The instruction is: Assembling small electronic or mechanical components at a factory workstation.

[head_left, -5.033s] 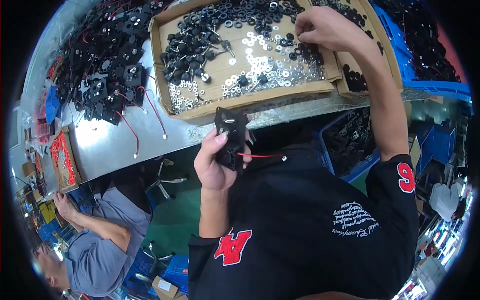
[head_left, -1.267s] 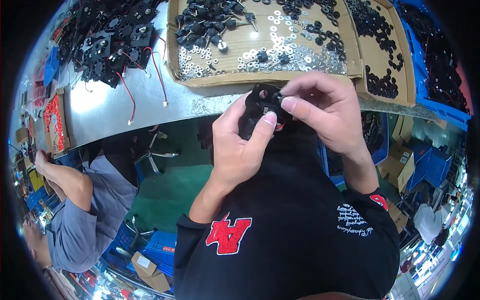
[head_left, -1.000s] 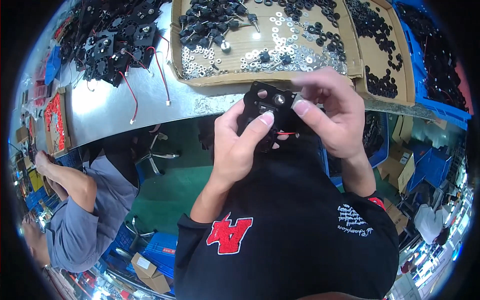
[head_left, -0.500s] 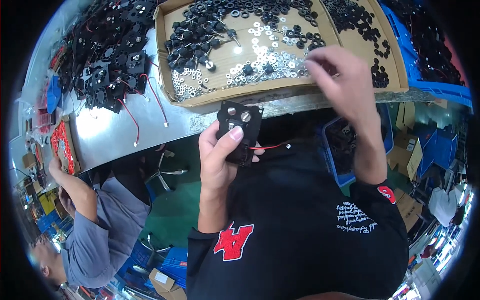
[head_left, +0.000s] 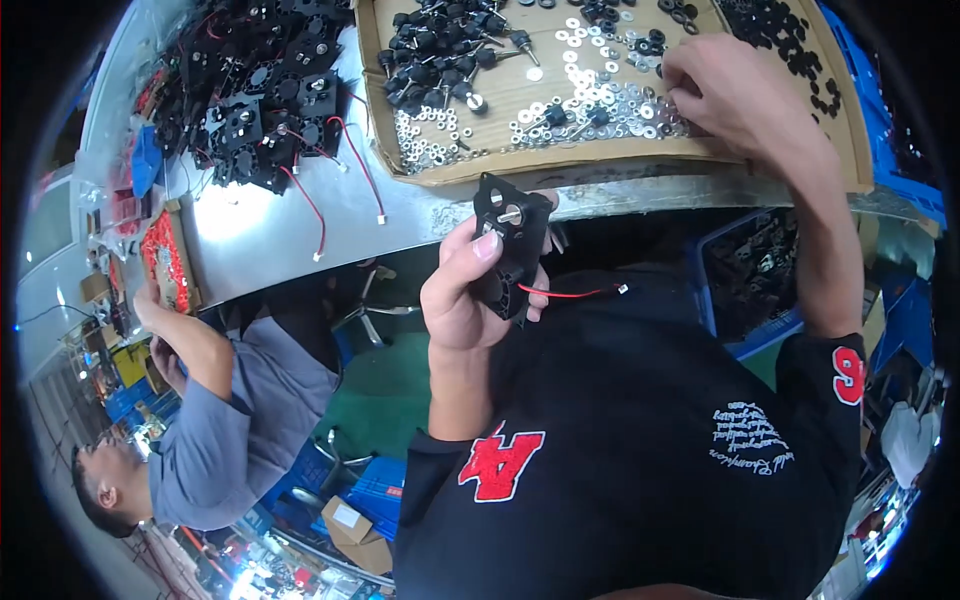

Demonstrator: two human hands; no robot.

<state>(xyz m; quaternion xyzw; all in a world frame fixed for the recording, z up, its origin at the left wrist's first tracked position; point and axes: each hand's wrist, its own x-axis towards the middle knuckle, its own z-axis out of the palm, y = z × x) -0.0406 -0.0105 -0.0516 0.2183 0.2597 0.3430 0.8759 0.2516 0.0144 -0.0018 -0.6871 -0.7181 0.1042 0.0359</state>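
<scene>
My left hand (head_left: 458,295) grips a black plastic fan assembly (head_left: 521,247) in front of the bench edge, thumb pressed on its face. A bright metal shaft stands in a round opening near its top. From its lower part a red lead (head_left: 570,295) runs right to a small white plug. Over the cardboard tray (head_left: 590,158), my right hand (head_left: 735,95) reaches down with fingers pinched together at the silver washers (head_left: 640,118). Whatever is between those fingertips is hidden.
Black knobs with metal shafts (head_left: 440,55) lie at the tray's left, above small nuts (head_left: 430,140). Black rings (head_left: 775,40) fill its right side. More fan assemblies (head_left: 265,90) are piled on the metal bench (head_left: 350,235). A co-worker (head_left: 245,410) sits at left; a blue crate (head_left: 705,280) stands below the bench.
My right hand has gone from spread fingers above the washers to a pinch down among them. The fan assembly has tilted in my left hand. The whole view has shifted.
</scene>
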